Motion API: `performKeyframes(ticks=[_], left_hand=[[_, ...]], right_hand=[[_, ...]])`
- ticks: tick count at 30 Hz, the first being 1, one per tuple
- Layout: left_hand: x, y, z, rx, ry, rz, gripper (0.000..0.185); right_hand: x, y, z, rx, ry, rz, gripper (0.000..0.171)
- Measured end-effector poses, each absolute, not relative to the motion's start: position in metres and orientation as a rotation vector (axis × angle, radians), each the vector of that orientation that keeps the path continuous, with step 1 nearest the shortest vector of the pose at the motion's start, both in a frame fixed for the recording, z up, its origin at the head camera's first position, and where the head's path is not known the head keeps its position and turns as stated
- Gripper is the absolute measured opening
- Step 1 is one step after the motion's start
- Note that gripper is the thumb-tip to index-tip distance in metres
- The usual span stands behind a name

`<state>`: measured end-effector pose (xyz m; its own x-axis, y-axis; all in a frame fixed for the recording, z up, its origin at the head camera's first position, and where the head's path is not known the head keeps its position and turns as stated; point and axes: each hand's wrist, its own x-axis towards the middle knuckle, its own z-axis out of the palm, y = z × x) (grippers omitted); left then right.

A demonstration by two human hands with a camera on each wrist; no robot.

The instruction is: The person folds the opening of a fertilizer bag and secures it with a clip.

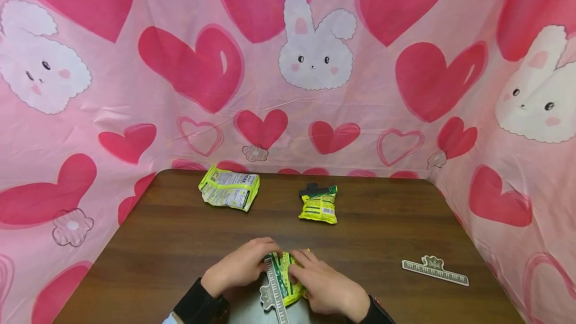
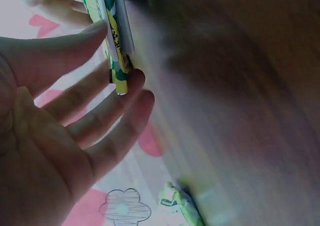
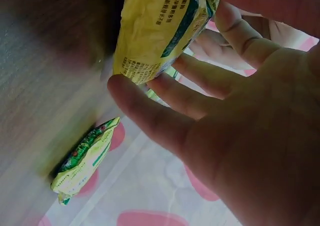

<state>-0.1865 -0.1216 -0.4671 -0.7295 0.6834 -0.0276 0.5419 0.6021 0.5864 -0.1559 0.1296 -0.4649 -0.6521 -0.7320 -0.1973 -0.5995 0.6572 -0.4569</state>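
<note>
A small yellow-green snack bag (image 1: 294, 279) stands between both hands near the front of the table. Along its left edge lies a long pale clip (image 1: 275, 289) with piano-key stripes and a scalloped grip. My left hand (image 1: 243, 266) pinches the far end of that clipped edge. In the left wrist view, thumb and fingertips (image 2: 134, 78) meet on either side of it, the clip's two bars flanking the bag. From the other side, my right hand (image 1: 326, 284) grips the bag. Its fingers (image 3: 125, 86) curl round the printed yellow face in the right wrist view.
Toward the back left lies a flat, crumpled green-and-white bag (image 1: 230, 187). A yellow bag (image 1: 319, 209) with a black clip (image 1: 312, 190) on its top sits back right. Another piano-key clip (image 1: 434, 270) lies at the right. A pink heart-patterned curtain (image 1: 297, 104) surrounds the table.
</note>
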Motion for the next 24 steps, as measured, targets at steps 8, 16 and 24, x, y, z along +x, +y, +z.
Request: performKeyframes(ticks=[8,16,24], left_hand=[[-0.184,-0.121,-0.463,0.915,2.711,0.769,0.029],[-0.185,-0.124,-0.459,0.861,2.737,0.768,0.026],[-0.184,-0.123,-0.456,0.875,2.734,0.796,0.021]], right_hand=[[-0.155,0.132,-0.46,-0.983,2.579,-0.425,0.037],[-0.151,0.135,-0.45,-0.912,2.575,-0.343,0.047],[-0.154,0.136,-0.453,-0.895,2.587,-0.339,0.053]])
